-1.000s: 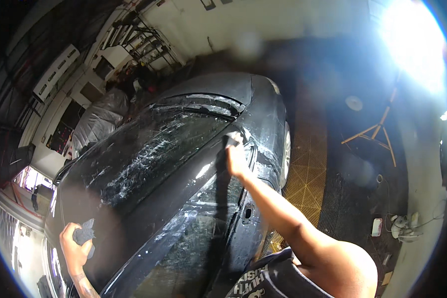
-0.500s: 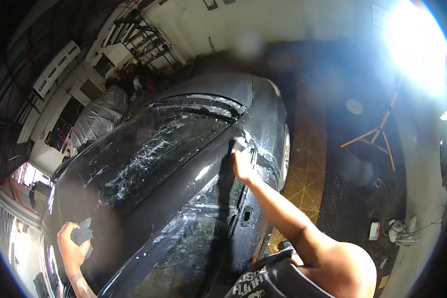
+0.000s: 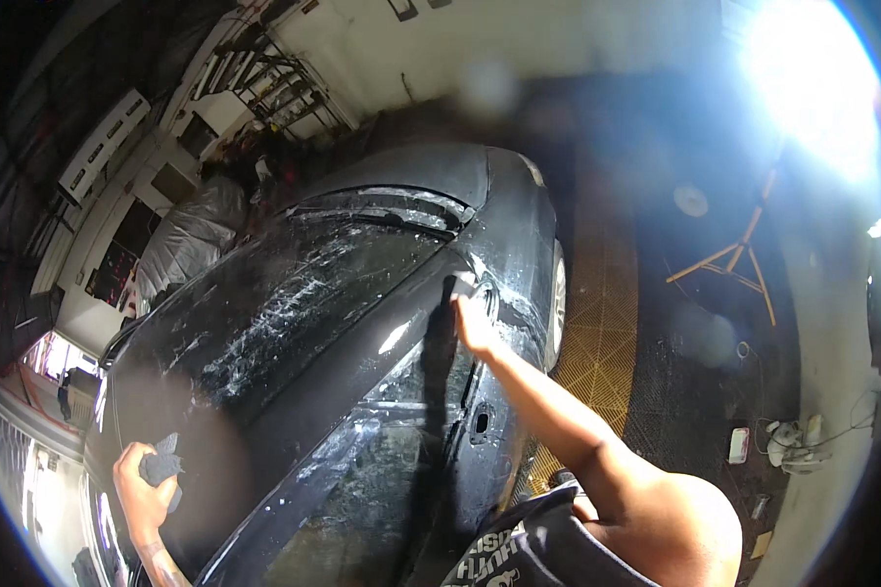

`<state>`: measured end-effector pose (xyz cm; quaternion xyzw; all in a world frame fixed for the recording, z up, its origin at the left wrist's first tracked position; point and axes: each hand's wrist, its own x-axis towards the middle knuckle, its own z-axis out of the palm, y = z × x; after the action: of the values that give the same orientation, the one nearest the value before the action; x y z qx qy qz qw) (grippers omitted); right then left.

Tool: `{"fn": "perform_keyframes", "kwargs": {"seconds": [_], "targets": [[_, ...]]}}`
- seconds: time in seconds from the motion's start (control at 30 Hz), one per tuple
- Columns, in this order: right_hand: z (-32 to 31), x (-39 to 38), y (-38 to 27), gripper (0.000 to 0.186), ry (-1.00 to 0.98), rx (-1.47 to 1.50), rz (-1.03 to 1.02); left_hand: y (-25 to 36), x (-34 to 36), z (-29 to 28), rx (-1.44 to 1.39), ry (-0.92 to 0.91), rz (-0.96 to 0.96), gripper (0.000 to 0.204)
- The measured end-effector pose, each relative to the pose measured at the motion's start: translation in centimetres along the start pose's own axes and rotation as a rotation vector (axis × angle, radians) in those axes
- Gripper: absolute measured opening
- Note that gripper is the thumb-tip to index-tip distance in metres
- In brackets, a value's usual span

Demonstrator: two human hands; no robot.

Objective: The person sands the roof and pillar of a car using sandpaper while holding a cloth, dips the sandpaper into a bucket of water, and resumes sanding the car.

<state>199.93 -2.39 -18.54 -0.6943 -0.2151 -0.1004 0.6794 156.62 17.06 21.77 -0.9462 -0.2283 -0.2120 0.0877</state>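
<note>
A dark, dull-surfaced car (image 3: 411, 168) fills the middle, with whitish smears over its windshield (image 3: 294, 313) and side glass. My right arm stretches forward, and my right hand (image 3: 474, 325) presses down at the front roof pillar near the windshield's lower corner. Its fingers close on a small pale pad-like piece (image 3: 464, 284), mostly hidden by the hand. Over the roof at lower left, my left hand (image 3: 141, 497) grips a crumpled grey cloth (image 3: 164, 460).
A lit lamp (image 3: 812, 88) stands at the upper right on a yellow tripod (image 3: 739, 254). Yellow and black floor tiles (image 3: 597, 323) run along the car's right side. A phone-like object (image 3: 738, 445) and a corded white device (image 3: 791, 448) lie at right. A silver-covered shape (image 3: 194, 230) stands beyond the car.
The whole view has shifted slightly, so the car and lamp sit a little further left. My right hand stays at the pillar; my left still holds the cloth.
</note>
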Motion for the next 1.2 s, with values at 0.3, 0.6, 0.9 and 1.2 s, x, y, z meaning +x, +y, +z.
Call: {"fn": "perform_keyframes", "kwargs": {"seconds": [0.3, 0.6, 0.9, 1.2], "targets": [[0.7, 2.6, -6.8, 0.094, -0.157, -0.325, 0.237, 0.2, -0.2, -0.2, 0.001, 0.039, 0.025, 0.033], [0.5, 5.8, -2.3, 0.058, -0.216, -0.006, 0.133, 0.7, -0.3, -0.5, 0.022, 0.075, 0.036, 0.033], [-0.1, 8.7, -2.5, 0.055, -0.331, -0.144, 0.008, 1.0, -0.2, -0.2, 0.007, 0.070, 0.054, 0.033], [0.4, 9.2, -0.8, 0.059, -0.540, -0.280, 0.059, 1.2, 0.0, -0.2, 0.010, 0.041, 0.030, 0.032]]}}
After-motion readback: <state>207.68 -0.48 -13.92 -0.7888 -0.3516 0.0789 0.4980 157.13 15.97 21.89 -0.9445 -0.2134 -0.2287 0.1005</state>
